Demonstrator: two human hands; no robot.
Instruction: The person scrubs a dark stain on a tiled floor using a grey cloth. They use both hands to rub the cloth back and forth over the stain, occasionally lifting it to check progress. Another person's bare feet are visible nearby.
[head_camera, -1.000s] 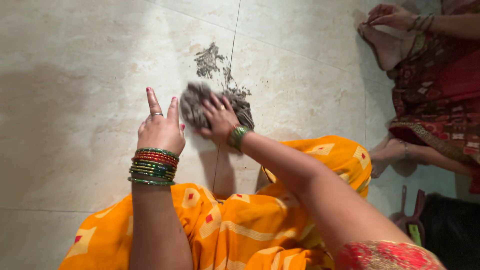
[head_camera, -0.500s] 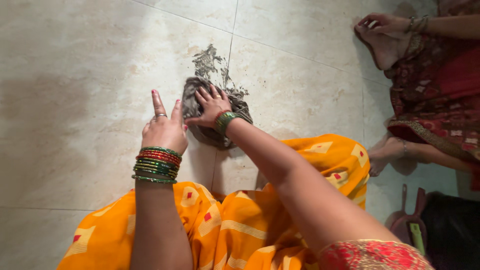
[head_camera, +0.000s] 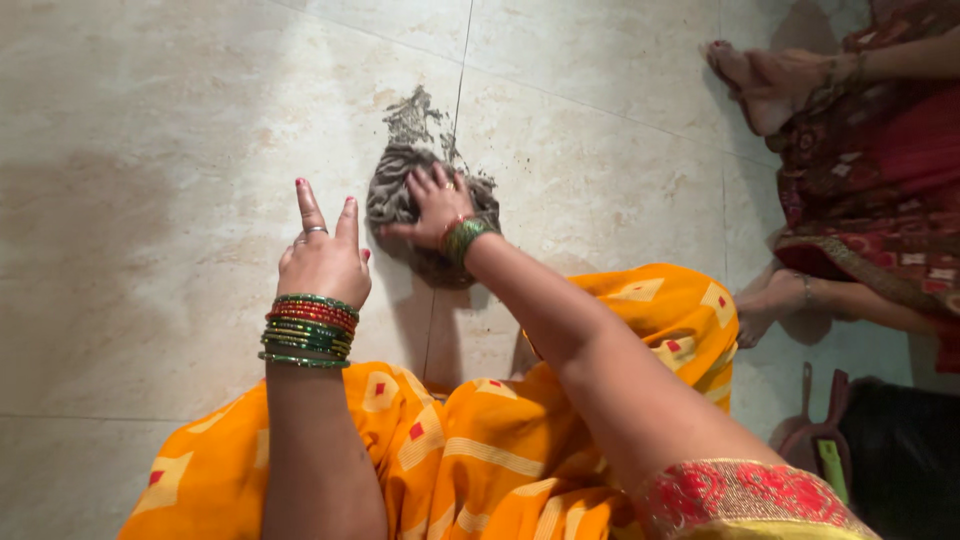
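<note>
My right hand (head_camera: 435, 207) presses flat on a crumpled grey cloth (head_camera: 392, 188) lying on the pale floor tiles (head_camera: 160, 150), its fingers spread over the cloth's top. Just beyond the cloth a dark, dirty smear (head_camera: 412, 112) stains the tile beside the grout line. My left hand (head_camera: 322, 259) rests on the floor to the left of the cloth, two fingers raised and apart, holding nothing. Both wrists carry coloured bangles. My orange patterned garment (head_camera: 470, 440) fills the bottom of the view.
Another person sits at the right in a dark red patterned garment (head_camera: 880, 180), a foot (head_camera: 755, 85) at the top right and a hand (head_camera: 765, 305) lower down. A maroon dustpan (head_camera: 815, 435) lies at the bottom right beside something black.
My right hand has pushed the cloth forward over the tile toward the dark smear. My left hand has stayed in place. The other person's hand has drawn back from the foot.
</note>
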